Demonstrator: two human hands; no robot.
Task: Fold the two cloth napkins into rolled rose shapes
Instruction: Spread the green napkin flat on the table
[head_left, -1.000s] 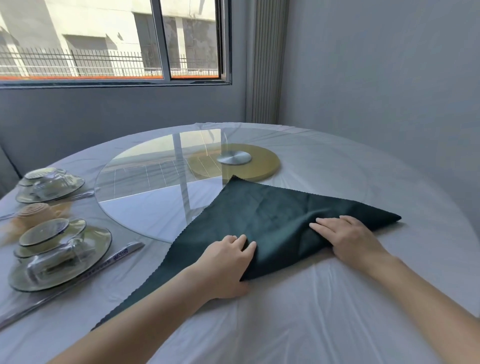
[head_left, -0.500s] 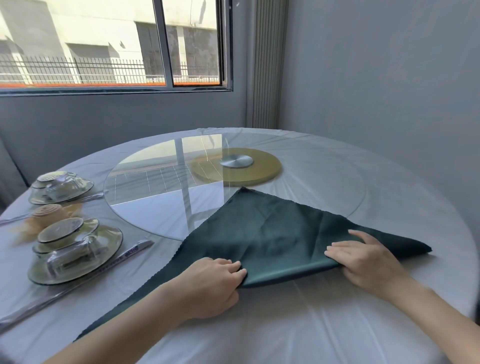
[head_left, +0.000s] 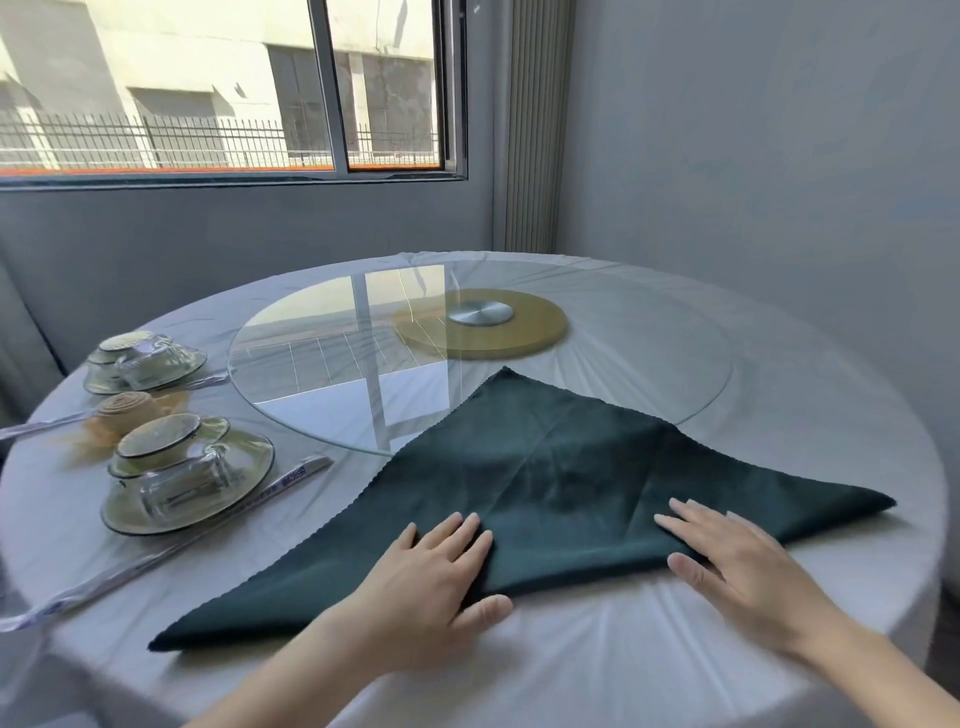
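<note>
Dark green napkin (head_left: 545, 467) is lying folded into a broad triangle on the white-draped table (head_left: 597, 649), its long folded edge running along the near side and its far tip reaching over the rim of the glass turntable (head_left: 322, 364). The person's left hand (head_left: 431, 577) and right hand (head_left: 737, 566) are resting flat on that near edge, well apart, fingers (head_left: 457, 530) straight and spread on the cloth, gripping nothing, thumbs sitting at the fold. At the left, between two glass place settings (head_left: 187, 478), a tan napkin (head_left: 124, 410) is sitting coiled into what looks like a finished rose. By that reading the task is standing about half done: the green napkin is only creased into its triangle, and the rolling, coiling and petal-shaping are all waiting.
</note>
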